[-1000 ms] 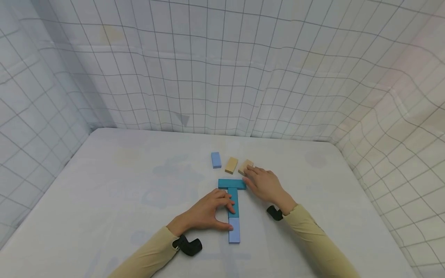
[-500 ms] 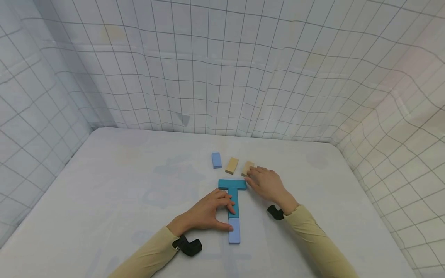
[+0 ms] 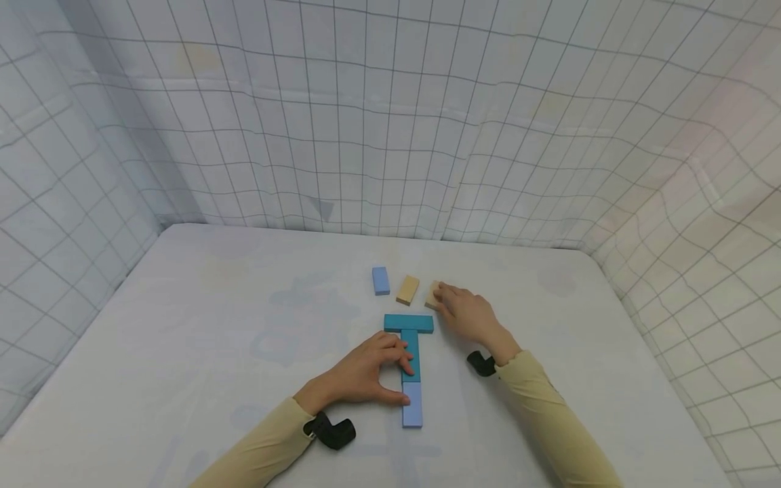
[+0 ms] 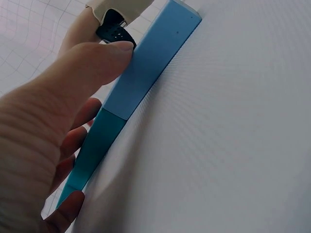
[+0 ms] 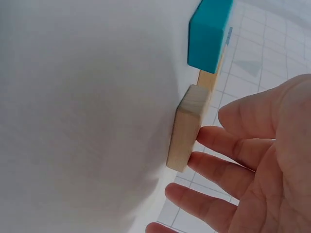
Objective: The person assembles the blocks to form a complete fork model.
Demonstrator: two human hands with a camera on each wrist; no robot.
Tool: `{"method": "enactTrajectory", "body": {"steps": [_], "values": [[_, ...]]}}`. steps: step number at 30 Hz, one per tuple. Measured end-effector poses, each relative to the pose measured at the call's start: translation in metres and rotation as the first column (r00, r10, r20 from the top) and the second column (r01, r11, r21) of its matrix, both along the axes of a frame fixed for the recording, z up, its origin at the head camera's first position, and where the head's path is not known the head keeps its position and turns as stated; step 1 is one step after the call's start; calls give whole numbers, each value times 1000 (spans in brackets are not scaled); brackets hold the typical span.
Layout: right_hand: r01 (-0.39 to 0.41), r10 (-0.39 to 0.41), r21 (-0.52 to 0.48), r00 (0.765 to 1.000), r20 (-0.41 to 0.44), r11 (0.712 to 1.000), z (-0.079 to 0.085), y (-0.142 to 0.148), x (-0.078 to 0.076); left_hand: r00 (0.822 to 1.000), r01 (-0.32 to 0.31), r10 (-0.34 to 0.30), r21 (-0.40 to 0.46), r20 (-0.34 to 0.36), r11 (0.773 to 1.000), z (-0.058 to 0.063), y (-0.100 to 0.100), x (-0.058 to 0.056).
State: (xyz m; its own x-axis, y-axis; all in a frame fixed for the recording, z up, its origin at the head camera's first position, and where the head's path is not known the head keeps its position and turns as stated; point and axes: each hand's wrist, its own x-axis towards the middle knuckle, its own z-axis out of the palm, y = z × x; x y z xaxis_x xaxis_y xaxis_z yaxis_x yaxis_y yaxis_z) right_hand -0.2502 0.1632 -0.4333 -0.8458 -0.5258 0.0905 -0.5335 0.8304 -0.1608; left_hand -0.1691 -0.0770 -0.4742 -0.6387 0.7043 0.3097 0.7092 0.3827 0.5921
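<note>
In the head view, a teal block (image 3: 409, 323) lies crosswise above a second teal block (image 3: 411, 339), with a light blue block (image 3: 412, 412) below, forming a T shape. My left hand (image 3: 363, 371) rests over the stem. Its thumb touches the light blue block (image 4: 150, 63) and its relaxed fingers lie along the teal block (image 4: 99, 141) in the left wrist view. My right hand (image 3: 468, 315) touches a pale wooden block (image 3: 431, 298) with extended fingertips. In the right wrist view, two fingertips meet that pale block (image 5: 184, 133), while the thumb stays apart from it.
Behind the T lie a tan wooden block (image 3: 407, 290) and another light blue block (image 3: 381, 281). The white-covered table (image 3: 244, 305) is bounded at the back and sides by a white grid-patterned cloth (image 3: 390, 135).
The pale wooden block has shifted slightly right and turned more upright. My right hand has moved a little farther back over it. My left hand stays put.
</note>
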Motion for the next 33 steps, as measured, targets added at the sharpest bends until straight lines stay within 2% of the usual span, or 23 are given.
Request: {"method": "enactTrajectory", "body": {"steps": [9,18,33], "values": [[15,-15,-3,1000,-27,1000,-2,2,4,1000,-2,2,-2,1,1000,1,1,0],[-14,13,-29,999,-46,999,-2,-1,12,1000,-9,9,-8,13,1000,-1,0,-1],[-20,18,-28,998,-62,999,-5,-1,18,1000,-6,6,-1,6,1000,-4,0,-2]]}}
